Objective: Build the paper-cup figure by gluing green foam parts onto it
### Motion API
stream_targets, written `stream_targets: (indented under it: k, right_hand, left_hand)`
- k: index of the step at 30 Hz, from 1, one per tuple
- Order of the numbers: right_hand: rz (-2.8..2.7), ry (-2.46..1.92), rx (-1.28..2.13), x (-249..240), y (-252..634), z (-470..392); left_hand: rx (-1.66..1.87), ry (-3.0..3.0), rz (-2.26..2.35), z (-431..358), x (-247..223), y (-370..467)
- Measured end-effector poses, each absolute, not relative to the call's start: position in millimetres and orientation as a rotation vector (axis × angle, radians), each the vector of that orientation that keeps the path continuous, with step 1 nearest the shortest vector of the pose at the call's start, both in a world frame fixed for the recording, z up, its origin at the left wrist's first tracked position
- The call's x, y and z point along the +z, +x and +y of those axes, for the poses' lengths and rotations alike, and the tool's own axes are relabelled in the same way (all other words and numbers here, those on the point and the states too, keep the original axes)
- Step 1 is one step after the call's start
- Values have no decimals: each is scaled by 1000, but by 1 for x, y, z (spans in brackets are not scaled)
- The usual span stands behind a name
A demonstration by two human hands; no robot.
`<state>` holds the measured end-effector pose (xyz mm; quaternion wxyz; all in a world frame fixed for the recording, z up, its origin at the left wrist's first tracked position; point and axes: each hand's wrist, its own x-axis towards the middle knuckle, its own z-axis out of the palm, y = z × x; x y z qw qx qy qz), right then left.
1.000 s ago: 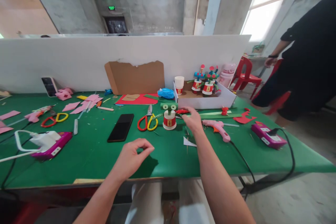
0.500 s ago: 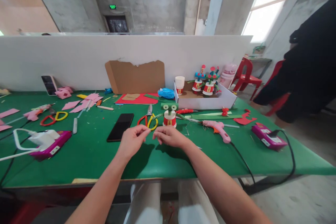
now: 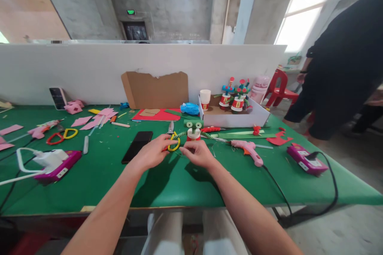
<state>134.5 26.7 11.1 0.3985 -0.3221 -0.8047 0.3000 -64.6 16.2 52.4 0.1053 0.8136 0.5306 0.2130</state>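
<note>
My left hand (image 3: 154,152) reaches over the red handle of the scissors (image 3: 174,143), fingers stretched out and apart; their tips are at the handles, and I cannot tell whether they touch. The scissors lie with red and yellow handles towards me. My right hand (image 3: 198,153) is closed, fingers curled in, just in front of the paper-cup figure (image 3: 194,134); anything between its fingertips is hidden or too small to make out. The figure stands upright, with a green roll head, round white eyes and green coiled arms, its lower part partly hidden by my right hand.
A black phone (image 3: 137,146) lies left. Right are a pink glue gun (image 3: 247,150) and a purple power strip (image 3: 307,161). Behind, a white box (image 3: 236,118) holds paper cups and two similar figures. A person in dark clothes (image 3: 344,59) stands at the far right.
My left hand has moved away from its pinch near my right hand, its fingers extending over the scissors handle. My right hand has shifted slightly right. The person at right has moved.
</note>
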Motion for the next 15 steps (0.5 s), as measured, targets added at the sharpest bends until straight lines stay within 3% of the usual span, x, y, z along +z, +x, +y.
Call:
stream_targets:
  k: [2,5,8,12,15]
  right_hand:
    - [-1980,-817,749,11,136,28]
    - [-1957,-811,833,11,133,28]
    - [-1814,-789,1113,15,116,21]
    - [-1514,-553,1750,23,64,-6]
    - [-1675,-503,1833,23,27,-26]
  left_hand:
    - [864,2295,1585,7,57,-63]
    - [1488,1960,1659,-4,77,-65]
    - [2017,1710,1404,-6,111,-62]
    - [2350,1749,1050,5,164,-40]
    - [2496,1879,907,9,194,-15]
